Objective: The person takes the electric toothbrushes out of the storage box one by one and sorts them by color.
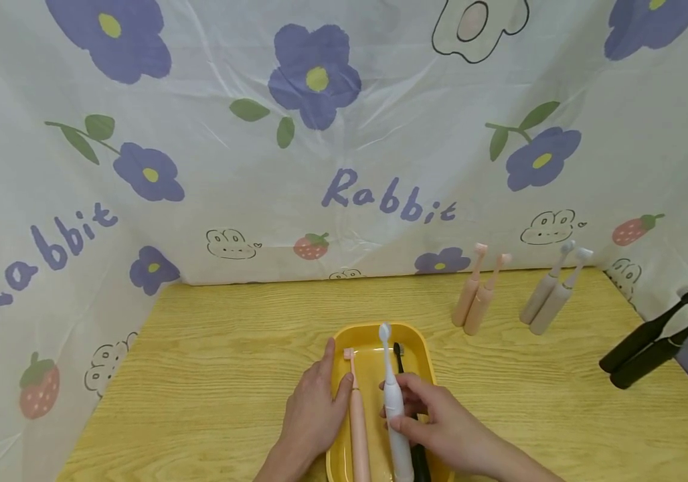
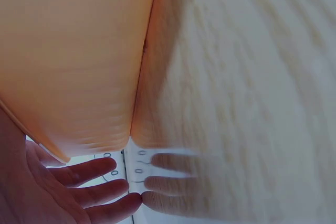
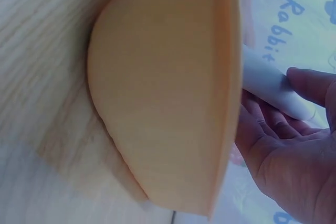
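Patterned cloth (image 1: 272, 221): hanging behind the table and along both its sides, showing purple flowers, strawberries, rabbit faces and the word "Rabbit".
Wooden table (image 1: 211, 355): bearing the tray and all the toothbrushes that are standing outside it.
Left hand (image 1: 315, 410): resting at the left side of the yellow tray (image 1: 376, 408), its thumb reaching over the rim, its fingers stretching out straight and slightly spread along the outer wall.
Yellow tray: sitting between the two hands at the near part of the table, its near end running out of the head view.
Pink toothbrush (image 1: 359, 428): lying in the tray on the left, its bristle head pointing away from the person, the left thumb hovering or resting just beside its neck; contact cannot be told.
White toothbrush (image 1: 393, 404): slanting above the tray, its handle end rising higher than the rim in the right wrist view.
Black toothbrush (image 1: 419, 462): lying in the tray on the right, partly hiding behind the right hand.
Right hand (image 1: 446, 423): pinching the white handle between thumb and curling fingers.
Pink pair (image 1: 479, 309): standing side by side beyond the tray, to its right.
Grey pair (image 1: 551, 309): standing close together, farther right.
Black pair (image 1: 648, 359): standing near the table's right edge.
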`<state>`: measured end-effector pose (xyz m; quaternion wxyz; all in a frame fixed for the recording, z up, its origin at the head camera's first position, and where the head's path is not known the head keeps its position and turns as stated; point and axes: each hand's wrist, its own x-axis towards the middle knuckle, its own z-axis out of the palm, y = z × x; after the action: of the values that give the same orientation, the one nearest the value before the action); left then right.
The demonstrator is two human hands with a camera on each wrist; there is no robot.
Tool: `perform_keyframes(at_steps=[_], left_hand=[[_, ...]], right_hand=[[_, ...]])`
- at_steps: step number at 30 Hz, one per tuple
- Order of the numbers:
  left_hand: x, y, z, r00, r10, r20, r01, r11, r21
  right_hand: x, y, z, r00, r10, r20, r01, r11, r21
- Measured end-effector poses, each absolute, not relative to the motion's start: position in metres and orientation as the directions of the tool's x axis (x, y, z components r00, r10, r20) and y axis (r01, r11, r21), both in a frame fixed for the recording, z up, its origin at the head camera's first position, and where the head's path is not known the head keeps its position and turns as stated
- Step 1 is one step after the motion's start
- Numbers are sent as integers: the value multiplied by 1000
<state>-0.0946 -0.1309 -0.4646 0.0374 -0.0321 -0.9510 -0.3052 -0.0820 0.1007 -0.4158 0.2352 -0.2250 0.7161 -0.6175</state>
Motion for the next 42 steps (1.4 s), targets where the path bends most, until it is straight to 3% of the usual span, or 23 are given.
perform_keyframes(at_steps=[10,18,24,32,42], left_hand=[[-94,-131,-466,-993,49,105,101,807,582],[-94,-131,-466,-995,43,90,88,808,583],[-94,-131,-466,-995,42,94,89,808,582],[-94,-131,-466,-994,42,98,91,808,581],[-94,-130,-465,-994,38,105,93,807,583]], right_hand=[[-92,121,-398,-849,-520,90,-197,154,-968],[-102,144,-387,-898,-328,292,-380,247,-892],[-106,162,-386,-923,-211,322,-372,274,-887],[-115,188,-400,-888,-83,452,-420,548,-724],[-121,207,-416,-875,22,483,-359,639,-680]])
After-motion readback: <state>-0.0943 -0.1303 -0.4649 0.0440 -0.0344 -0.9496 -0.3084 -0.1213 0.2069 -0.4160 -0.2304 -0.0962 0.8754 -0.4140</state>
